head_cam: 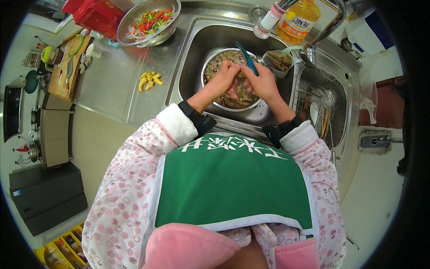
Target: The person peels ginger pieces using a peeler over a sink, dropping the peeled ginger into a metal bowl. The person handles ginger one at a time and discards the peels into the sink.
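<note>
A round metal basin [204, 74] of murky water and brown food scraps sits in the left bowl of the steel sink. Over it my left hand [227, 76] and my right hand [261, 80] meet at thumbs and fingertips; whatever is pinched between them is too small to make out. A teal-handled tool [247, 58], perhaps a peeler, is held in my right hand and points up and away. Just right of the basin stands a pale green strainer cup [291, 51] with dark brown scraps. Several pieces of yellow ginger root [150, 80] lie on the drainboard to the left.
A steel colander [126, 35] of sliced red and green peppers and onion stands at the back left, near a red container [97, 18]. The faucet [309, 55] and an oil bottle [297, 23] are behind the sink. A wire rack [299, 95] with utensils fills the right bowl.
</note>
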`<action>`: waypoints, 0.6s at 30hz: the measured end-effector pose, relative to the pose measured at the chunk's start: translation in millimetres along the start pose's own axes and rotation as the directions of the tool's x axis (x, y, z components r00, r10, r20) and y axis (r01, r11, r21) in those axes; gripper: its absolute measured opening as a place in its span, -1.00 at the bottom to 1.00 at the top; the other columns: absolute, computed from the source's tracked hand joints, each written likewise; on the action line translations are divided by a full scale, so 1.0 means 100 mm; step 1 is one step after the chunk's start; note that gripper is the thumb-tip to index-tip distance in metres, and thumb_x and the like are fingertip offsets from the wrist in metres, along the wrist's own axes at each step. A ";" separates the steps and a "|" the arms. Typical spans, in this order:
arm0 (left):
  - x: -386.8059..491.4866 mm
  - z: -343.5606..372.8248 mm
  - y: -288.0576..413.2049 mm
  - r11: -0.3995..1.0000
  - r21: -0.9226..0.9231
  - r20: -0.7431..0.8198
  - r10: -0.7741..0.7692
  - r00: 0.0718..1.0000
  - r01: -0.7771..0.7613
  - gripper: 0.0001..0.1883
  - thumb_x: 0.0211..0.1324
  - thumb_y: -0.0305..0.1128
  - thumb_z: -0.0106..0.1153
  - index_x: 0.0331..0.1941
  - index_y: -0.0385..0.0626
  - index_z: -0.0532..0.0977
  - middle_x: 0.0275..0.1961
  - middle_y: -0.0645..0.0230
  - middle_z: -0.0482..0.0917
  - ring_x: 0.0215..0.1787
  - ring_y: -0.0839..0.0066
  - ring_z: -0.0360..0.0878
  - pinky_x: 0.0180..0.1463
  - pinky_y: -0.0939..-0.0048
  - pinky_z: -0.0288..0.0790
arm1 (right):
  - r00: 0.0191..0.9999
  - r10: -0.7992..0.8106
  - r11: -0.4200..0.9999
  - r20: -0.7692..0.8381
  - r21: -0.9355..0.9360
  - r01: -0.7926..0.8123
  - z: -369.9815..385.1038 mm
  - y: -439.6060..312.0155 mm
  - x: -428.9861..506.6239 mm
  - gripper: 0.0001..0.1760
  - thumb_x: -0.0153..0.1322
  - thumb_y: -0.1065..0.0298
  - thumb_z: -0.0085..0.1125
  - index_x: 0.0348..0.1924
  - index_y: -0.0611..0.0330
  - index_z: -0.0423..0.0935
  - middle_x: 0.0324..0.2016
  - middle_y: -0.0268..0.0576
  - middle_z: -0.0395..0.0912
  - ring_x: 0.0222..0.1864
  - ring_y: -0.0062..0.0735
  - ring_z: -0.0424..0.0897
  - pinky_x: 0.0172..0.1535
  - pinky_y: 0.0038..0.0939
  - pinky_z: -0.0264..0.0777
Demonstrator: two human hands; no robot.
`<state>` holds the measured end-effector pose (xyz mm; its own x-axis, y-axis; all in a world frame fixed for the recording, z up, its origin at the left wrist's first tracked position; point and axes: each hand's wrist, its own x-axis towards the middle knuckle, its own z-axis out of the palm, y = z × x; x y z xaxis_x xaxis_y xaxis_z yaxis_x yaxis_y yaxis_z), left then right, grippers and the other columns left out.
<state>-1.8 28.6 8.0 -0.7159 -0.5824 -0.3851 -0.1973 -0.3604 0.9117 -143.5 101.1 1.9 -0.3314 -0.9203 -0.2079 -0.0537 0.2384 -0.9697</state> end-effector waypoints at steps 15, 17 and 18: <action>-0.05 0.06 -0.01 0.986 -0.087 -0.057 0.141 0.988 -0.145 -0.82 0.30 -0.07 -0.25 -0.28 0.15 0.18 -0.50 0.51 0.18 -0.61 0.73 0.00 -0.59 0.66 -0.06 | 0.996 0.058 0.980 0.063 0.186 -0.069 0.01 -0.05 0.04 -0.66 0.40 0.09 0.06 -0.17 0.19 0.49 -0.67 -0.21 0.48 -0.75 -0.62 0.42 -0.72 -0.63 0.20; -0.06 0.06 -0.02 0.981 -0.135 -0.047 0.133 0.990 -0.138 -0.82 0.31 -0.07 -0.25 -0.27 0.15 0.19 -0.50 0.49 0.18 -0.62 0.72 -0.01 -0.60 0.66 -0.07 | 0.995 0.062 0.978 0.072 0.194 -0.075 0.02 -0.04 0.04 -0.66 0.41 0.08 0.03 -0.17 0.18 0.50 -0.67 -0.23 0.47 -0.76 -0.62 0.39 -0.72 -0.63 0.18; -0.07 0.05 -0.02 0.977 -0.167 -0.042 0.126 0.991 -0.131 -0.82 0.31 -0.07 -0.26 -0.26 0.14 0.19 -0.51 0.49 0.19 -0.63 0.71 -0.01 -0.61 0.65 -0.08 | 0.994 0.073 0.976 0.086 0.201 -0.089 0.02 -0.04 0.04 -0.66 0.42 0.08 0.01 -0.17 0.18 0.50 -0.67 -0.23 0.46 -0.76 -0.62 0.38 -0.73 -0.63 0.17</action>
<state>-0.4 37.0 9.7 -0.7060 -0.6534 -0.2731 0.0126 -0.3971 0.9177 -142.9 96.4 4.5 -0.2521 -0.9238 -0.2882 0.1667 0.2519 -0.9533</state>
